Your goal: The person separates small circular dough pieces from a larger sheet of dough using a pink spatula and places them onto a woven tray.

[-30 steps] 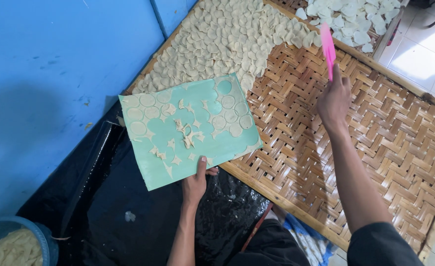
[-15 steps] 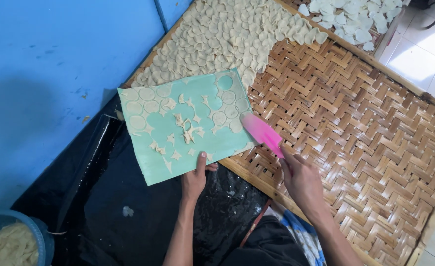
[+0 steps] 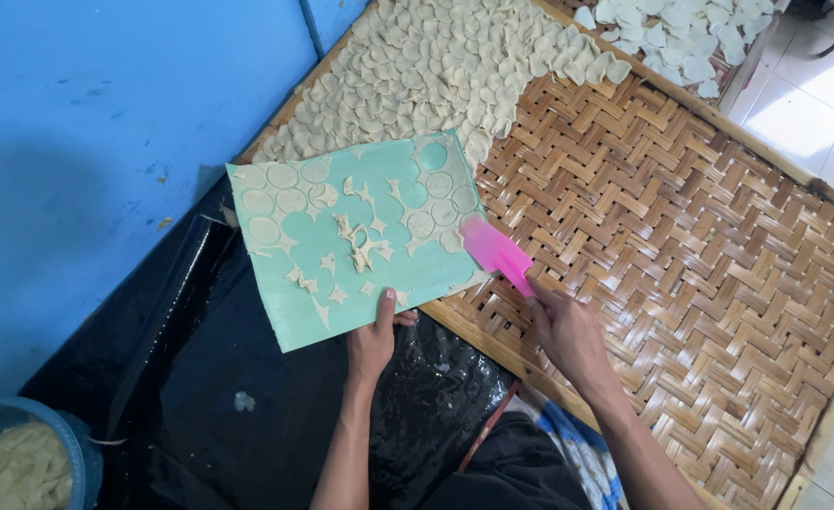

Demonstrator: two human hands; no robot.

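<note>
Fingers of your left hand [image 3: 372, 342] pinch the 6 o'clock edge of the flat mint-green plastic board [image 3: 356, 236] dotted with pale dough rounds. Your right hand [image 3: 568, 332] clamps the pink flat scraper [image 3: 495, 250], blade touching the board's 3 o'clock edge, over the woven bamboo tray [image 3: 719, 255].

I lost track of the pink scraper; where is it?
In the head view, the pink scraper is in the right hand, its blade at the green board's right edge, over the woven tray.
</note>
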